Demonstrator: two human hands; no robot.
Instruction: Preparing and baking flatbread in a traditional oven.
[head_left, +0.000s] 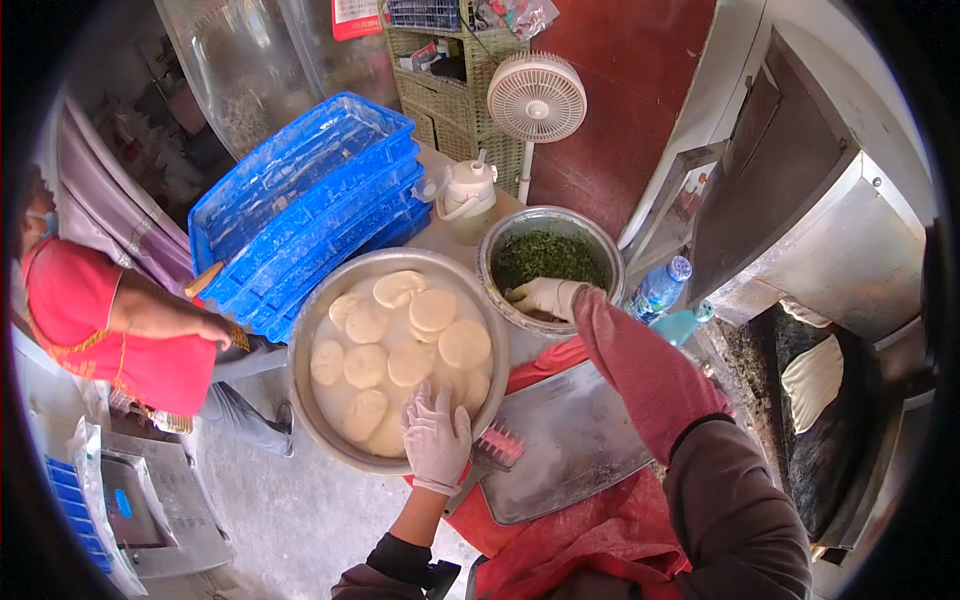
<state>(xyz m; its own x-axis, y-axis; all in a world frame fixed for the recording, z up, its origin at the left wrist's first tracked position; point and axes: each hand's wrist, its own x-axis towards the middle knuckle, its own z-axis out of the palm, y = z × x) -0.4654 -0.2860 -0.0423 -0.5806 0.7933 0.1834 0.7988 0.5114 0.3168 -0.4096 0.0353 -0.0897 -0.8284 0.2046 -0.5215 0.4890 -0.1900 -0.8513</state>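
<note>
My left hand (437, 439), in a thin whitish glove, reaches over the near rim of a big metal basin (300, 397). Its fingers are a little apart, with the tips at the pale liquid by the lower dough pieces; I see nothing gripped in it. Several round, flattened dough pieces (366, 365) lie in the basin's cloudy liquid. To the right, my gloved right hand (550, 297) dips into a metal bowl (613, 259) of chopped greens (551, 256). Its fingertips are partly hidden, so whether they hold anything is unclear.
Below the bowl lies a metal tray (577, 431) with a pink-bristled brush (501, 444). Blue crates (307, 187) stand stacked behind the basin, near a white jug (469, 191). Bottles (660, 289) and a dark griddle with flat dough (814, 382) are right. A person in red (157, 315) stands left.
</note>
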